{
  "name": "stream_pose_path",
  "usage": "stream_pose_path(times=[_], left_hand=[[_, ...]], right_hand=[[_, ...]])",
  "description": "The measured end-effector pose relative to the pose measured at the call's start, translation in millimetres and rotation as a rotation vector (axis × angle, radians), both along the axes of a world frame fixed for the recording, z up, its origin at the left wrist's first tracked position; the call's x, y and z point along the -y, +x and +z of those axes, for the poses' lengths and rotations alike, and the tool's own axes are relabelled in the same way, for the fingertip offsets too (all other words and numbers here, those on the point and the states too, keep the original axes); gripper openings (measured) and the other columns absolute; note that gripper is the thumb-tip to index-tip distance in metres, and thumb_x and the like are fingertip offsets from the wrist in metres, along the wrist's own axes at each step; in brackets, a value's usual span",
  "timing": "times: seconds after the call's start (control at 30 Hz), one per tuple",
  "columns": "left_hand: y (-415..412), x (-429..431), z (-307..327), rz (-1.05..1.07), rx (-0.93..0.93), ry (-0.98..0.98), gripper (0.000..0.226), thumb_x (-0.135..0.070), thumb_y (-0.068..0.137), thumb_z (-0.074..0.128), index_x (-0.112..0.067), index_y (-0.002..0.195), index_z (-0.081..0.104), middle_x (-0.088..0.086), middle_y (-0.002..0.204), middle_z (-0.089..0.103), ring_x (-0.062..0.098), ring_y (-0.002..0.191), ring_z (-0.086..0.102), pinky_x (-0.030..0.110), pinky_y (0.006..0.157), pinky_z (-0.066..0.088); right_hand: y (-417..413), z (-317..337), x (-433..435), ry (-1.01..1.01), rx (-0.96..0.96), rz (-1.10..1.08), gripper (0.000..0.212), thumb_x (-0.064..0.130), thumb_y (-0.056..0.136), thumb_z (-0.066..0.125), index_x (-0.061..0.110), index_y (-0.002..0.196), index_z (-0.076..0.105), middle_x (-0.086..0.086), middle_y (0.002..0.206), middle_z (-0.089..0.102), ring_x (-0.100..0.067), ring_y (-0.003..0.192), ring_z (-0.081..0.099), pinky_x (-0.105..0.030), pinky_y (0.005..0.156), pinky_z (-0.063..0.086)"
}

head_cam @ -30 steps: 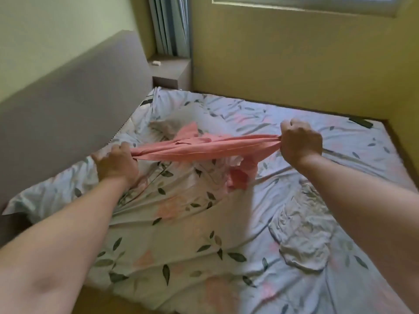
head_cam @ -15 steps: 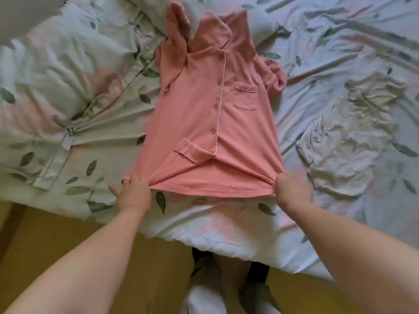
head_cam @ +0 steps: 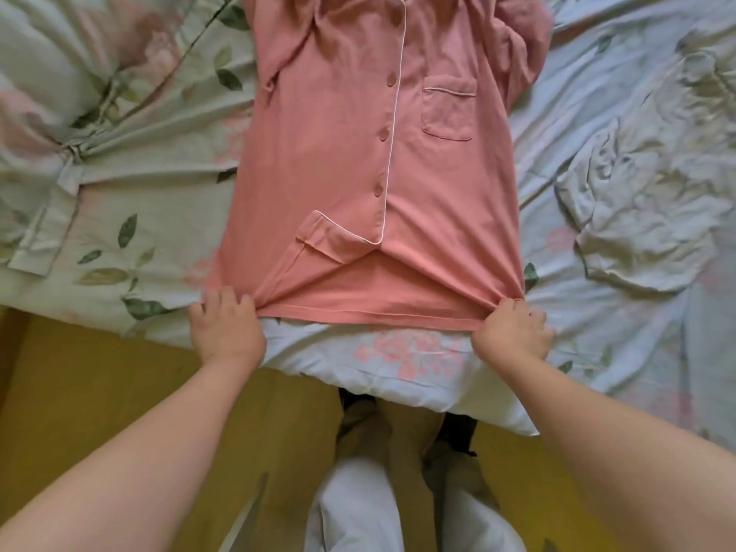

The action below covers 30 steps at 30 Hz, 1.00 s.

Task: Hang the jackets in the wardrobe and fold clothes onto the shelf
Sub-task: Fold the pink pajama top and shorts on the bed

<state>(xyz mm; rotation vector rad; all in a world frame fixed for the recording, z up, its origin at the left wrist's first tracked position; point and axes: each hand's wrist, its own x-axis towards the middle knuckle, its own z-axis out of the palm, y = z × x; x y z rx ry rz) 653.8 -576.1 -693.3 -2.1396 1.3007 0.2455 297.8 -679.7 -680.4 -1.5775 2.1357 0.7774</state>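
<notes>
Pink pyjama shirt [head_cam: 358, 153], held bunched in the air a second ago, now lies spread front-up on the bed [head_cam: 119, 201], its hem at the near edge. The left hand [head_cam: 227, 330] pinches the hem's left corner and the right hand [head_cam: 511, 330] grips its right corner, holding the hem taut. A crumpled pale garment [head_cam: 637, 217] lies to the right. The shirt looks ready for folding.

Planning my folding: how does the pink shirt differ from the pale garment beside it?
The pink shirt lies spread flat, buttons up; the pale garment is a crumpled heap. The left hand and right hand grip the shirt's hem; the pale garment lies untouched. Both rest on the bed.
</notes>
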Motion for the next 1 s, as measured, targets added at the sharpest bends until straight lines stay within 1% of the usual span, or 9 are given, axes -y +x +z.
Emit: stream_pose_path(times=[0.1,0.17,0.27,0.33,0.47,0.57,0.7,0.87,1.0], left_hand=[[-20.5,11.5,7.4,0.069,-0.013,-0.064,0.042,-0.029,0.08,0.053,-0.021,0.121,0.058,0.007,0.124,0.054,0.029,0.118,0.044,0.042,0.101,0.031],[-31.7,19.0,6.6,0.113,-0.093,-0.189,0.054,-0.028,0.075,0.059,-0.014,0.127,0.054,0.012,0.128,0.053,0.033,0.119,0.044,0.045,0.104,0.029],[-53.9,32.7,3.2,0.071,-0.243,-0.418,0.064,-0.02,0.068,0.059,-0.008,0.131,0.051,0.018,0.136,0.049,0.038,0.121,0.044,0.049,0.097,0.032],[-74.3,39.5,-0.2,-0.008,-0.416,-0.56,0.047,-0.016,0.068,0.057,-0.007,0.114,0.06,0.018,0.117,0.06,0.039,0.106,0.055,0.049,0.089,0.041],[-123.8,66.4,-9.8,0.67,-1.082,-0.508,0.019,-0.019,0.084,0.063,-0.016,0.102,0.068,-0.003,0.088,0.068,0.017,0.082,0.064,0.031,0.079,0.051],[-158.0,94.5,-15.1,1.307,-1.487,-0.554,0.022,-0.009,0.091,0.064,0.005,0.109,0.063,0.002,0.076,0.057,0.012,0.06,0.055,0.024,0.054,0.046],[-177.4,126.0,-10.7,1.724,-1.553,-0.684,0.005,-0.012,0.092,0.068,-0.014,0.095,0.064,0.007,0.107,0.071,0.018,0.089,0.068,0.027,0.069,0.056],[-186.3,145.3,-8.7,1.822,-1.514,-0.869,0.024,-0.008,0.083,0.082,-0.013,0.098,0.064,-0.001,0.076,0.068,0.008,0.058,0.063,0.019,0.048,0.048],[-183.4,151.7,-13.4,1.819,-1.445,-0.879,0.033,0.009,0.079,0.072,-0.008,0.107,0.062,0.002,0.068,0.062,0.004,0.045,0.056,0.015,0.04,0.042]], right_hand=[[21.5,5.0,-16.7,-0.043,0.248,-0.39,0.082,0.024,0.081,0.058,0.024,0.155,0.021,-0.008,0.16,0.024,-0.036,0.139,0.031,-0.047,0.114,0.025],[29.3,0.1,-24.7,-0.2,0.466,-0.555,0.082,0.024,0.081,0.063,0.026,0.153,0.024,-0.006,0.159,0.028,-0.033,0.141,0.028,-0.046,0.115,0.026],[36.6,-0.9,-23.4,-0.516,0.837,-0.922,0.058,0.017,0.074,0.071,0.03,0.124,0.045,-0.002,0.128,0.053,-0.024,0.123,0.051,-0.032,0.103,0.045],[34.8,1.7,-13.1,-0.653,0.942,-1.245,0.048,0.004,0.074,0.074,0.022,0.11,0.048,0.003,0.104,0.058,-0.017,0.096,0.061,-0.017,0.081,0.05],[22.2,-4.0,5.1,-0.425,0.996,-1.794,0.018,0.008,0.072,0.074,0.016,0.086,0.065,0.006,0.073,0.06,-0.01,0.061,0.052,-0.019,0.056,0.045],[16.6,-5.4,6.7,-0.305,1.08,-1.871,0.012,0.011,0.077,0.069,0.02,0.076,0.062,0.01,0.073,0.061,-0.008,0.063,0.051,-0.022,0.06,0.04],[5.9,2.0,6.4,-0.48,1.075,-1.802,0.025,-0.002,0.062,0.068,0.011,0.083,0.069,-0.001,0.077,0.071,-0.017,0.069,0.062,-0.025,0.068,0.051],[-11.0,6.5,6.2,-0.636,1.197,-1.846,0.046,-0.01,0.073,0.061,-0.002,0.117,0.064,-0.01,0.078,0.072,-0.023,0.071,0.072,-0.031,0.064,0.059],[-17.4,6.0,4.8,-0.589,1.226,-1.887,0.045,-0.012,0.081,0.052,0.002,0.123,0.06,-0.015,0.087,0.072,-0.027,0.069,0.073,-0.035,0.056,0.06]])
